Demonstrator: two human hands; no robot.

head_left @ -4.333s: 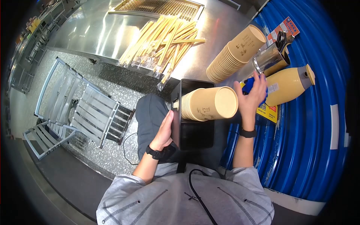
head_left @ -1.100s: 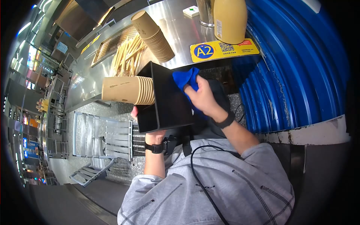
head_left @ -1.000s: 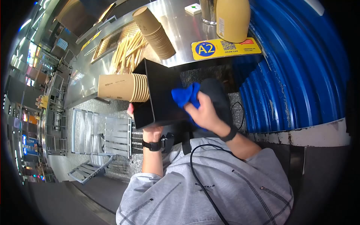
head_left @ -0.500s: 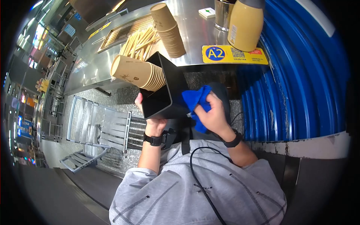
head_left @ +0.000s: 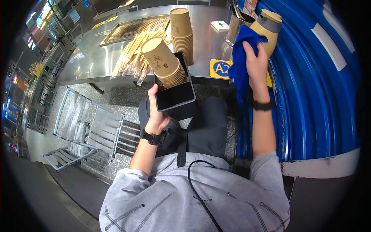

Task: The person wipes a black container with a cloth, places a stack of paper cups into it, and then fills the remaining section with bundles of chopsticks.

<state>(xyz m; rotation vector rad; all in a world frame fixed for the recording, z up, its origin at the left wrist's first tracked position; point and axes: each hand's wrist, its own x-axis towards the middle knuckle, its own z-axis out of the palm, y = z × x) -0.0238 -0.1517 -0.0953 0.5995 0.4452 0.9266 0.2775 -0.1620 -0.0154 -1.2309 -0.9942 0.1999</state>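
My left hand [head_left: 156, 112] grips a black box [head_left: 176, 96] from its left side and below, above my lap. A stack of brown paper cups [head_left: 164, 62] leans out of the box's open top. My right hand [head_left: 256, 63] is raised at the table's right end, its fingers closed on a blue cloth [head_left: 240, 62] that hangs down. The cloth is in front of the yellow A2 sign [head_left: 220, 69] and next to the yellow jug [head_left: 269, 31]. Another stack of paper cups [head_left: 181, 34] stands on the table behind the box, beside wrapped chopsticks [head_left: 133, 52].
The steel table [head_left: 87, 63] holds a grill grate [head_left: 135, 29], a small white box [head_left: 220, 26] and a metal container [head_left: 236, 27] with utensils. A folding chair [head_left: 102, 129] is at left. A blue corrugated wall [head_left: 309, 100] borders the right side.
My right hand has moved up and right with the blue cloth, from beside the black box to the jug. The black box now sits more upright and slightly to the right in my left hand.
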